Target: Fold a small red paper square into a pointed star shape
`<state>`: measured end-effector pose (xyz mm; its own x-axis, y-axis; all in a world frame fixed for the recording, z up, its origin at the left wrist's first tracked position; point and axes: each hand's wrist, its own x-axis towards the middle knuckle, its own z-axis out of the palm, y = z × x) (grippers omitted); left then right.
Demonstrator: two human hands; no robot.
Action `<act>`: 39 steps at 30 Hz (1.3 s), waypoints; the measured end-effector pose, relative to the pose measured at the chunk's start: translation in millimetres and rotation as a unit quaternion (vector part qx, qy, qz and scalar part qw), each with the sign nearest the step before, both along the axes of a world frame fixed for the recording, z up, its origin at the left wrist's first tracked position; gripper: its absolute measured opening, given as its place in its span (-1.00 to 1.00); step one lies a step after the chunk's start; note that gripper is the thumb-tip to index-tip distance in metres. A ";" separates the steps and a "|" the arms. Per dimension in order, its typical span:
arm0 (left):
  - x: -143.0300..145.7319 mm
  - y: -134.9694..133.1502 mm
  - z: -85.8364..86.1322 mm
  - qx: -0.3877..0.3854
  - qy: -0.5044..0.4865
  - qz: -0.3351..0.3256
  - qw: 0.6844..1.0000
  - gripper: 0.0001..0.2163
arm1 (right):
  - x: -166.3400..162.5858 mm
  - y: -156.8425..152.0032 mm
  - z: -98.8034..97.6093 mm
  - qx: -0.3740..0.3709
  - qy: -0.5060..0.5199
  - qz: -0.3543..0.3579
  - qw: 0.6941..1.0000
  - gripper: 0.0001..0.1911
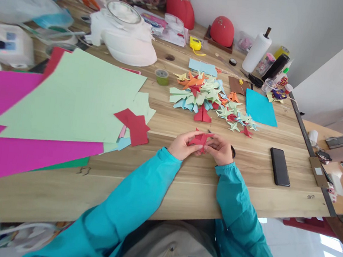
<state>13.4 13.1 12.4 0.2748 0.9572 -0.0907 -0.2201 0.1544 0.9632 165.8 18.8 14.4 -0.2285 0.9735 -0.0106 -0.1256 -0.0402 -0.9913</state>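
Between my two hands is a small folded piece of red paper [200, 139], held just above the wooden table. My left hand [183, 145] pinches its left side, thumb in front. On the right side, the fingers and thumb of my right hand [220, 150] are closed on the same paper. A dark scissor handle [233, 152] shows partly behind my right hand; the rest is hidden. Just beyond my hands lies a pile of folded paper pieces [209, 90] in green, orange, red and blue, with a red folded paper plane [203, 114] at its near edge.
Large green sheets [78, 96] and a magenta sheet [71, 149] cover the left side, with red paper scraps [139, 129] beside them. A blue square sheet [260, 107] and a black phone [279, 167] lie to the right. Along the back are a yellow tape measure [195, 43] and a red pincushion [222, 30].
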 end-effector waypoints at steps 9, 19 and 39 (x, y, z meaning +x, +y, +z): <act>-1.5 1.2 4.0 -0.151 -0.144 -0.031 0.977 -0.54 | -0.7 -0.3 2.1 0.041 -0.033 0.005 0.999 -0.51; 2.1 2.6 1.6 -0.120 -0.116 0.032 0.985 -0.52 | -3.0 -5.0 0.9 0.116 -0.102 -0.010 0.988 -0.75; 6.6 -1.0 2.1 -0.055 -0.094 0.047 0.993 -0.62 | -2.1 -5.5 3.5 0.137 -0.117 -0.014 0.983 -0.85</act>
